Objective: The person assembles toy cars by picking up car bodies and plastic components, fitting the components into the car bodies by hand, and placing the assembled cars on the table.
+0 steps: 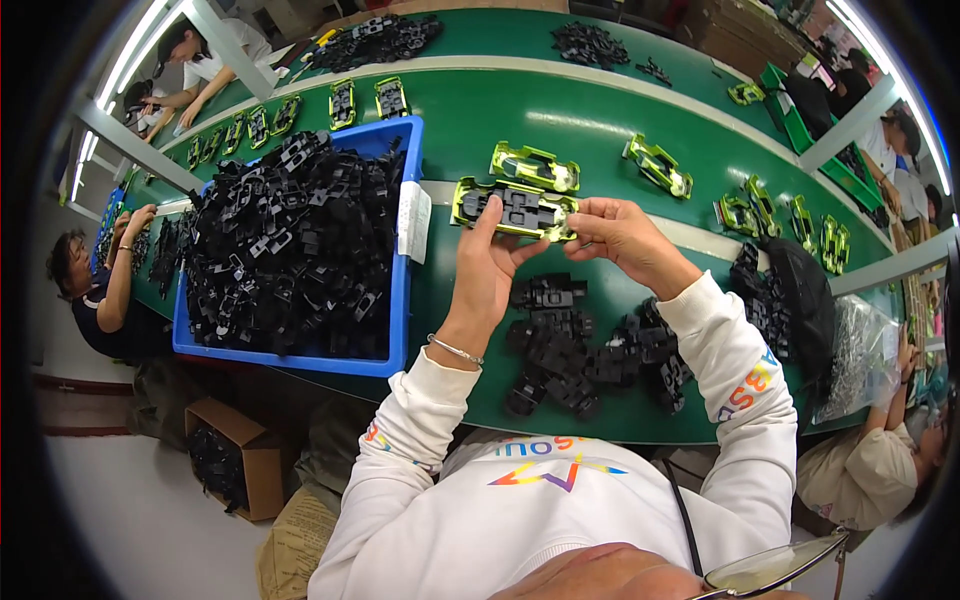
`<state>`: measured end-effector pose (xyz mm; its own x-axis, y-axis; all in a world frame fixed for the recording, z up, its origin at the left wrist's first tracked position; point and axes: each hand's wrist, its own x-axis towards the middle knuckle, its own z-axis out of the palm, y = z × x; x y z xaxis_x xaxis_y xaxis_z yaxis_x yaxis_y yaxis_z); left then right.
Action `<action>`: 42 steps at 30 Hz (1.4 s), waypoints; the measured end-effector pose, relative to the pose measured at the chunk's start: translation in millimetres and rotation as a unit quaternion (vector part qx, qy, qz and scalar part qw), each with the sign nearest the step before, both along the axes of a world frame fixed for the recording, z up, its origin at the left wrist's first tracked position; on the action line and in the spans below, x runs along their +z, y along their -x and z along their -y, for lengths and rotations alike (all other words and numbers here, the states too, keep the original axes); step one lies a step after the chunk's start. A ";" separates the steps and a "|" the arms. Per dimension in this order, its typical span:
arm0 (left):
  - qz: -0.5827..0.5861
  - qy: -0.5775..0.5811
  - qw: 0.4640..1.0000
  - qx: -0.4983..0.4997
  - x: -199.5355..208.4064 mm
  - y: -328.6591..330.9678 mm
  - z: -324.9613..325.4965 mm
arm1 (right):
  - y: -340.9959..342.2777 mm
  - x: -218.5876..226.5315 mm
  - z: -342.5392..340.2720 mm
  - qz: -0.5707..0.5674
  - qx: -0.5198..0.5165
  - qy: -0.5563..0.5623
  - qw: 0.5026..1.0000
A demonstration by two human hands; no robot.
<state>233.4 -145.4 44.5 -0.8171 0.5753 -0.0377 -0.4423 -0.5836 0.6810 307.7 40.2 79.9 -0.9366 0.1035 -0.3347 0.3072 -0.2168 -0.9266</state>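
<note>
Above the green work surface I hold a yellow-green toy car body (518,208) with a black plastic part seated inside it. My left hand (486,265) grips its left end, the thumb lying along the black part. At the right end, the fingertips of my right hand (622,238) pinch the edge of the body. Another yellow-green car body (537,167) lies just beyond the held one. Below my hands is a loose pile of black plastic parts (556,345). Whether a small piece sits between my right fingertips cannot be seen.
A blue bin (399,300) heaped with black parts stands at my left. More car bodies (657,166) lie along the green conveyor belt (470,105). A clear plastic bag (858,355) and a black bag (800,300) are at the right. Other people sit around the line.
</note>
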 end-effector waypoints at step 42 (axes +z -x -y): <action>-0.014 0.016 0.998 0.064 -48.5 5.8 -9.8 | 21.0 -21.4 30.1 -0.247 0.100 -0.506 0.820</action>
